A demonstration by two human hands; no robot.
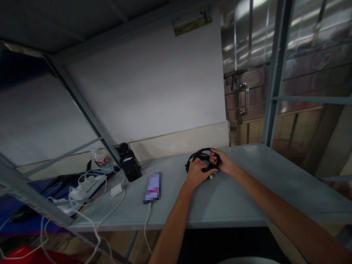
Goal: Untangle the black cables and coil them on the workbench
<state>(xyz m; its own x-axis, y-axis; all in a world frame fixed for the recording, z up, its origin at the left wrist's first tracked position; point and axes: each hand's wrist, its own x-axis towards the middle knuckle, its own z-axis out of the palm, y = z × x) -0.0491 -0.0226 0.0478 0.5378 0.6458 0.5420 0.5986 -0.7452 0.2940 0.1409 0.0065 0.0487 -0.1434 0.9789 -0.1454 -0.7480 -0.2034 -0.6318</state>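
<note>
A coiled black cable (pixel 204 150) rests on the grey shelf surface (pixel 231 201) in front of me. My left hand (pixel 198 171) closes over the near left side of the coil, with the thumb reaching across to the right. At the coil's right side, my right hand (pixel 221 161) grips the loops with curled fingers. A small pale piece, perhaps a plug, shows under the hands near the coil. Left of the coil lies a phone (pixel 153 187) with a lit, pixelated screen and a white cord plugged into its lower end.
A black device (pixel 128 163) stands against the wall. Farther left are a white power strip (pixel 88 186), tangled white cords, a white adapter (pixel 116 189) and a plastic bottle (pixel 99 158). Metal posts (pixel 272 91) frame the shelf; a door handle (pixel 244 99) is beyond.
</note>
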